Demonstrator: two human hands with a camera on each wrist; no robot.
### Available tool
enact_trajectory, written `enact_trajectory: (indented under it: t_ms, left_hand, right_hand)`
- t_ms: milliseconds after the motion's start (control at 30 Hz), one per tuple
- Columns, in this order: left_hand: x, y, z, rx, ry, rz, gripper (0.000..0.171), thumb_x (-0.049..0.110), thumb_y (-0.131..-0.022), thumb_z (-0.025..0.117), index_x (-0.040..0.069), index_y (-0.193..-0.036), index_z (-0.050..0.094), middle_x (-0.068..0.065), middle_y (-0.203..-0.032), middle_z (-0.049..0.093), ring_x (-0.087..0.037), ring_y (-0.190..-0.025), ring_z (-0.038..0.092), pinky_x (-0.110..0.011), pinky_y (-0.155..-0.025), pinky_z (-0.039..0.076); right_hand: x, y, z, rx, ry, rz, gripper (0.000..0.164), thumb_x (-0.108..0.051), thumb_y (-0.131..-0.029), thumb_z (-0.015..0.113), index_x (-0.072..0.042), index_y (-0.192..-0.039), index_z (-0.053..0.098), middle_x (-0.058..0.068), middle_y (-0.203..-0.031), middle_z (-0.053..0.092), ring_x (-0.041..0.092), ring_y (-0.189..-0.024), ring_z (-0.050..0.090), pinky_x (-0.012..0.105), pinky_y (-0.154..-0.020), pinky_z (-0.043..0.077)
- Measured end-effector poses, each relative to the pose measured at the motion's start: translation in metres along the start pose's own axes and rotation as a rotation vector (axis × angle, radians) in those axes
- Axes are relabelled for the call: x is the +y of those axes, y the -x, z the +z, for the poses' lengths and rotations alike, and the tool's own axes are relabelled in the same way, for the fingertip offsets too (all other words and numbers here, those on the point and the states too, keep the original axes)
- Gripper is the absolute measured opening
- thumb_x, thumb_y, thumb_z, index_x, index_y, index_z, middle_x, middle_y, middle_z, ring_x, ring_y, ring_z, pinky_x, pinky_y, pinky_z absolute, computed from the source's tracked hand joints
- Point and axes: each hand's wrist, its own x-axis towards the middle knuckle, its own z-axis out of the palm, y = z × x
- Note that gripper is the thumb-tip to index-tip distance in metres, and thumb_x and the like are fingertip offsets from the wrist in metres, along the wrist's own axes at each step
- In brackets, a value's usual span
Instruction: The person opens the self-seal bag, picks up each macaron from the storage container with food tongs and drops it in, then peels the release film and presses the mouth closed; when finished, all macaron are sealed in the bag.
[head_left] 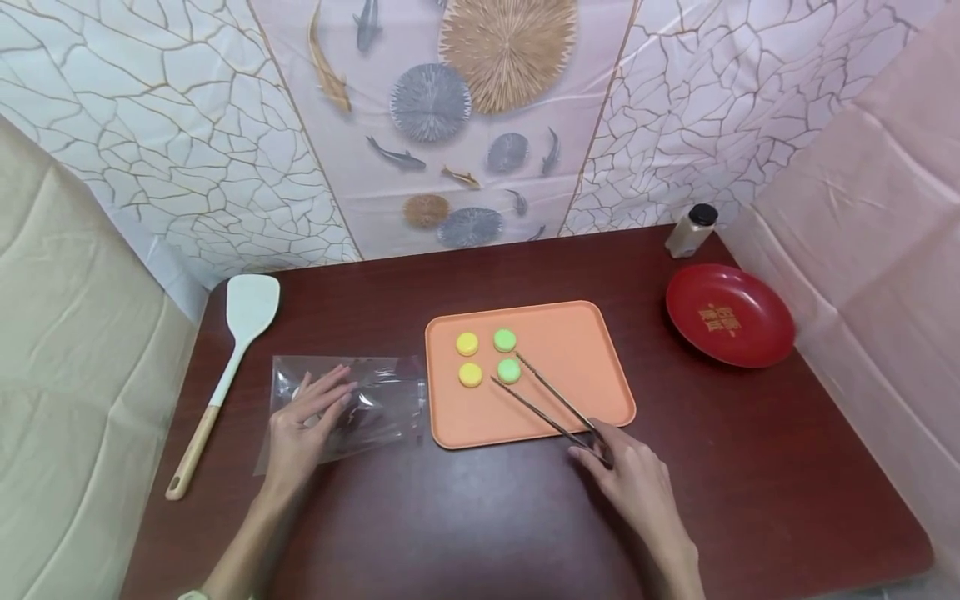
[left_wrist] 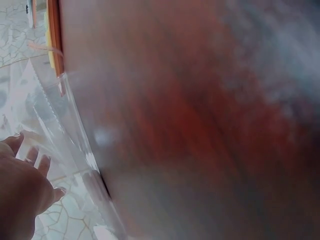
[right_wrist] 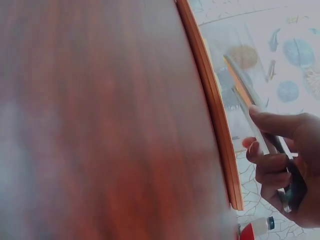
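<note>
My right hand [head_left: 630,471] grips a pair of metal tongs [head_left: 551,400] whose spread tips reach over the orange tray [head_left: 577,350]. One tip ends close to the nearer green macaron [head_left: 508,371]; a second green macaron [head_left: 505,340] sits behind it. To their left are two yellow macarons, one far [head_left: 467,343] and one near [head_left: 470,375]. My left hand [head_left: 303,425] is over a clear plastic bag [head_left: 382,417], its fingers extended and slightly spread. In the right wrist view the tongs [right_wrist: 245,90] run through the curled fingers of that hand.
A white spatula [head_left: 251,308] with a wooden handle lies at the left. On the right are a red plate [head_left: 757,321] with gold lettering and a black-lidded jar [head_left: 692,231]. Patterned cloth [head_left: 465,108] hangs behind the dark table [head_left: 465,517].
</note>
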Motion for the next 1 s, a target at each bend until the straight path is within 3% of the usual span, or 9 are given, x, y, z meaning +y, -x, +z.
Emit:
enact_trajectory:
  t_ms: [233, 500, 633, 833, 1000]
  left_hand:
    - [0.0, -0.002, 0.0, -0.001, -0.02, 0.005, 0.025, -0.013, -0.092, 0.08, -0.002, -0.114, 0.084, -0.02, -0.131, 0.078, -0.011, -0.135, 0.07, -0.045, -0.135, 0.037]
    - [0.0, -0.004, -0.004, -0.013, -0.036, 0.006, 0.024, -0.011, -0.093, 0.08, -0.002, -0.115, 0.084, -0.019, -0.132, 0.078, -0.023, -0.135, 0.071, -0.05, -0.134, 0.036]
    - [0.0, -0.003, -0.004, -0.019, -0.04, 0.005, 0.024, -0.01, -0.093, 0.081, -0.001, -0.115, 0.084, -0.019, -0.132, 0.078, -0.023, -0.136, 0.07, -0.047, -0.135, 0.035]
    - [-0.001, -0.003, -0.005, -0.028, -0.031, 0.008, 0.024, -0.01, -0.093, 0.081, 0.0, -0.115, 0.084, -0.018, -0.133, 0.078, -0.028, -0.137, 0.07, -0.047, -0.136, 0.034]
    - [-0.001, -0.005, -0.006, -0.028, -0.018, 0.018, 0.025, -0.011, -0.093, 0.08, 0.0, -0.116, 0.084, -0.019, -0.133, 0.077, -0.027, -0.137, 0.07, -0.042, -0.136, 0.033]
  right_hand:
    - [-0.003, -0.007, -0.005, -0.102, -0.016, 0.14, 0.021, -0.031, -0.101, 0.083, -0.016, -0.107, 0.07, -0.006, -0.076, 0.052, 0.011, -0.067, 0.047, 0.03, -0.053, 0.035]
    - [-0.012, -0.023, -0.019, -0.167, 0.024, 0.165, 0.04, -0.031, -0.1, 0.083, -0.006, -0.131, 0.073, -0.001, -0.078, 0.063, 0.019, -0.072, 0.06, 0.04, -0.055, 0.049]
    - [-0.016, -0.029, -0.014, -0.202, 0.031, 0.178, 0.041, -0.031, -0.101, 0.083, -0.006, -0.132, 0.072, 0.001, -0.081, 0.066, 0.019, -0.072, 0.061, 0.039, -0.054, 0.05]
    - [-0.023, -0.034, -0.003, -0.147, 0.025, 0.146, 0.03, -0.028, -0.101, 0.083, -0.009, -0.121, 0.074, 0.001, -0.081, 0.063, 0.019, -0.069, 0.06, 0.038, -0.05, 0.048]
    - [-0.027, -0.039, 0.001, -0.1, 0.038, 0.128, 0.032, -0.028, -0.101, 0.083, -0.008, -0.124, 0.075, 0.001, -0.079, 0.063, 0.019, -0.067, 0.062, 0.043, -0.048, 0.052]
